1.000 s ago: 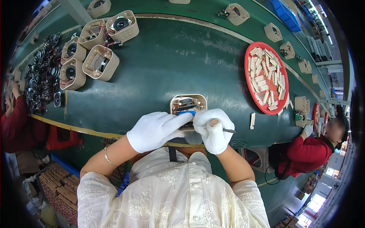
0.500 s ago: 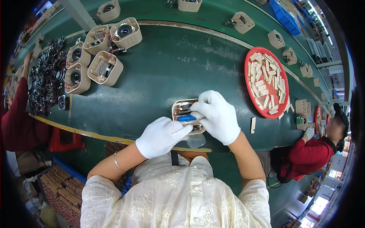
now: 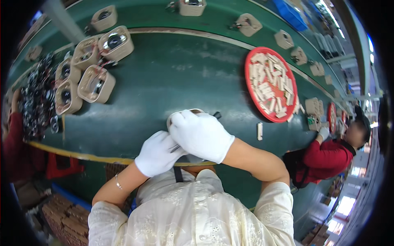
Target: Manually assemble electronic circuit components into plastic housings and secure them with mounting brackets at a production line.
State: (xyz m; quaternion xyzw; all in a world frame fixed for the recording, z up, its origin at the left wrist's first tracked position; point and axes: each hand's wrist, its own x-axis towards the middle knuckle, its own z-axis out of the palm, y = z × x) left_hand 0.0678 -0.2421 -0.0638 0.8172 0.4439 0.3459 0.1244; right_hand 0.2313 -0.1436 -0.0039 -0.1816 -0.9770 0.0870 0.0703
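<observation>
Both of my hands wear white gloves and meet over a beige square housing (image 3: 187,113) at the near edge of the green table (image 3: 164,78). My right hand (image 3: 202,135) lies across the housing and hides most of it. The dark tip of a thin tool (image 3: 216,115) sticks out beyond its fingers. My left hand (image 3: 158,153) is curled against the housing's near left side, touching the right hand. A thin metal piece shows between the two hands. What is inside the housing is hidden.
A round red tray (image 3: 251,61) with several pale small pieces lies to the right, with a small white piece (image 3: 259,131) near it. Several beige housings (image 3: 96,84) and a heap of dark round parts (image 3: 37,98) are at the left. A person in red (image 3: 328,158) works at the right.
My right hand has moved left and forward, from beside the housing to on top of it, and now covers the blue part inside. My left hand stays at the near left side.
</observation>
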